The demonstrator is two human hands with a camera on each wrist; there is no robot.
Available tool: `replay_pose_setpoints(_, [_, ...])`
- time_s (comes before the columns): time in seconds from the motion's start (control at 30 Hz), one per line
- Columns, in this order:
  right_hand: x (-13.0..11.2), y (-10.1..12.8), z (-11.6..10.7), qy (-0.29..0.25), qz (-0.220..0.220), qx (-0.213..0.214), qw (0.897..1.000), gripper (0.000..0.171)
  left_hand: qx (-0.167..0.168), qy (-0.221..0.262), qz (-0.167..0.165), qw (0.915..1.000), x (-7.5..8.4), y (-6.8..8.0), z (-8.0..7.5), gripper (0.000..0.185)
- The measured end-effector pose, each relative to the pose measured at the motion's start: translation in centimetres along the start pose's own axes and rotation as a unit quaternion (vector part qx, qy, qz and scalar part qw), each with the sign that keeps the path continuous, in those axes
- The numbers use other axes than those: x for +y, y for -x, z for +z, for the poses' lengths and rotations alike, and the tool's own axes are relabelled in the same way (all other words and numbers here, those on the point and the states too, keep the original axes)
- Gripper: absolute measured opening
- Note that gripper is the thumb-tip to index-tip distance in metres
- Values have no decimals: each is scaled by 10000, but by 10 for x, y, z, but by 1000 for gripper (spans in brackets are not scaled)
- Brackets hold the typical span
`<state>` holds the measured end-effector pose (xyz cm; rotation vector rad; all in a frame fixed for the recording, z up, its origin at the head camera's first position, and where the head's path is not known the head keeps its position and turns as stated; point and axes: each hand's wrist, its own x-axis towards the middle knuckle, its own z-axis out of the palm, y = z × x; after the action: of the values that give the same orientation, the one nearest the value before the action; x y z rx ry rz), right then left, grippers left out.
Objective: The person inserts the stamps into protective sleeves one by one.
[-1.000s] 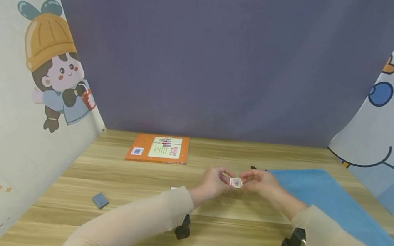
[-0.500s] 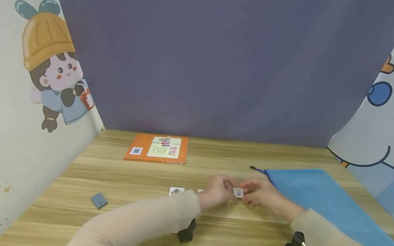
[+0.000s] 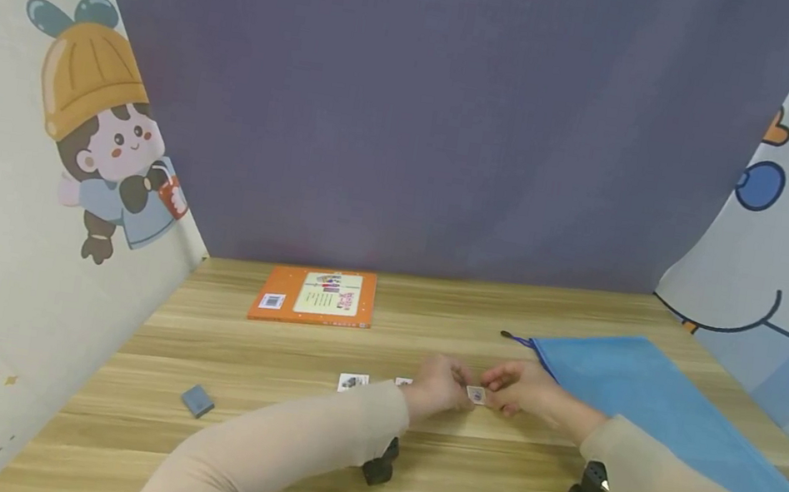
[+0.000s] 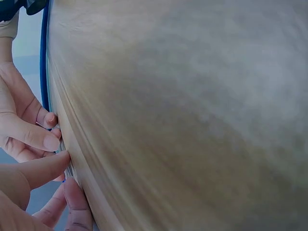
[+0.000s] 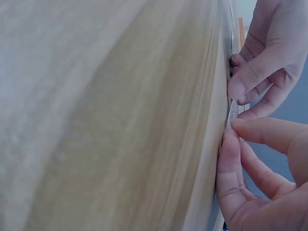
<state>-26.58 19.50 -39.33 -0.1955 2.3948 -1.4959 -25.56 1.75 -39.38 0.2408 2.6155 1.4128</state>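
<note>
— Hands first: what is held, and how?

— By the left hand one side of a small card is pinched, fingers curled and close together; in the left wrist view a fingertip is seen pressed at the card's edge, right down at the bench. The other side of the card is pinched by the right hand, its fingers likewise bent around it. Neither hand is spread wide; both are closed to a fine pinch.

— Where is the card held?

— Low, touching or nearly touching the bench surface, between the two hands, just left of the blue mat. Whether it lies flat yet cannot be told.

— How far along is the work judged to be?

— From left to right: a grey block is lying apart near the left wall, an orange book at the back, then two cards already laid on the bench, one in plain sight and a second partly hidden behind the left hand. A row appears to have been started, and the card in hand is judged to be the third, being brought down beside them. It has not been let go, so that placing is counted as unfinished. How many cards remain cannot be told.
</note>
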Motion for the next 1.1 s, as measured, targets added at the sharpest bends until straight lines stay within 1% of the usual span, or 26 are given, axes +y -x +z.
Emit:
replay_pose_setpoints(0.17, [-1,-1,0,156,37,65,9999,40,4,-134,25,9999,0,1,-1,27])
replay_pose_setpoints(0.33, [-4,2,0,276,43,8,9996,40,94,-239,115,9996,2,2,-1,28])
replay_pose_setpoints(0.43, [-4,2,0,312,51,-7,9995,40,134,-282,112,9994,3,2,-1,28])
replay_pose_setpoints(0.67, [-1,0,2,311,85,50,9995,37,105,-183,24,9998,2,3,0,27])
replay_pose_setpoints(1.0, [-3,4,1,398,-16,23,9992,39,65,-190,107,9997,1,4,-1,25])
replay_pose_setpoints(1.1, [-3,6,0,382,-96,-55,9992,40,-14,-105,124,9999,0,3,-2,27])
